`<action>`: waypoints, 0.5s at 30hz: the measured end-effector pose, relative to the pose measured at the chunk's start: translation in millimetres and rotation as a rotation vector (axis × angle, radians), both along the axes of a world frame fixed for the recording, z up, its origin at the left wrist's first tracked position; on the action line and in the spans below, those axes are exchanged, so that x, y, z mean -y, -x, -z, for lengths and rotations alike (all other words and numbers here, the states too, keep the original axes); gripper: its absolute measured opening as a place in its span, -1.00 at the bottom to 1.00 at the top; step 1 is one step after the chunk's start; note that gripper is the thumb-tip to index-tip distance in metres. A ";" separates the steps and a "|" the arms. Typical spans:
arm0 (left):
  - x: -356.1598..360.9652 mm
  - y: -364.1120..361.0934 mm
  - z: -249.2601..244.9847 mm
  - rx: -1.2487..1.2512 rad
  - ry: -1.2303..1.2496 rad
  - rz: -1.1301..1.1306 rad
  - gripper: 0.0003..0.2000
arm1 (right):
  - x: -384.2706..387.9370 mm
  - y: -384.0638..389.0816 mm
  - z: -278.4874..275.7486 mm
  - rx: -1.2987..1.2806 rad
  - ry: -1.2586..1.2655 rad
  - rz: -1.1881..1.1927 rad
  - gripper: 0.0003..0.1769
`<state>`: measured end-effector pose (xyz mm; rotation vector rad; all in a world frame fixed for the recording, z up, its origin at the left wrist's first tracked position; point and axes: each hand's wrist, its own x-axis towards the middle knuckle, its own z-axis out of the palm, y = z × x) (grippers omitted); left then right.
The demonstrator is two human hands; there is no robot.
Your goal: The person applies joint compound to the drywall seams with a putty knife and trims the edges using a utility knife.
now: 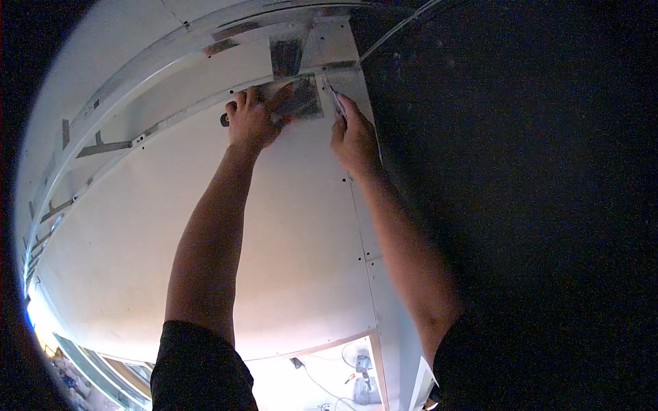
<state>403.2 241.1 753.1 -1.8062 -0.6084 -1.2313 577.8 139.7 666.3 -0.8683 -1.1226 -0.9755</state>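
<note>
Both of my arms reach up to a white ceiling panel [295, 205]. My left hand [252, 120] is at the panel's upper edge, fingers spread, beside a dark rectangular opening [305, 96]. A small round black and yellow object [224, 120] shows just left of that hand; whether the hand holds it is unclear. My right hand [355, 133] is closed around a slim, light-coloured tool [338, 103], which looks like a pen or a knife. Its tip points up at a pale strip right of the opening.
A curved metal track [130, 81] with cross pieces runs along the upper left. Dark wall or void [521, 171] fills the right side. Below, a framed opening [378, 363] shows a lit area with a fan-like device [362, 366] and cables.
</note>
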 end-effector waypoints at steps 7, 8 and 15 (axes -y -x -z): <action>-3.8 0.0 -1.7 0.014 -0.044 0.000 -0.36 | -7.3 0.2 -7.8 0.048 -0.009 0.023 -0.52; -2.6 0.6 -1.9 0.015 -0.044 0.000 -0.36 | -7.8 0.8 -8.7 0.048 -0.008 0.023 -0.52; 2.8 5.3 -5.1 0.010 0.001 0.040 -0.37 | -7.1 10.2 -17.8 0.065 -0.008 0.059 -0.51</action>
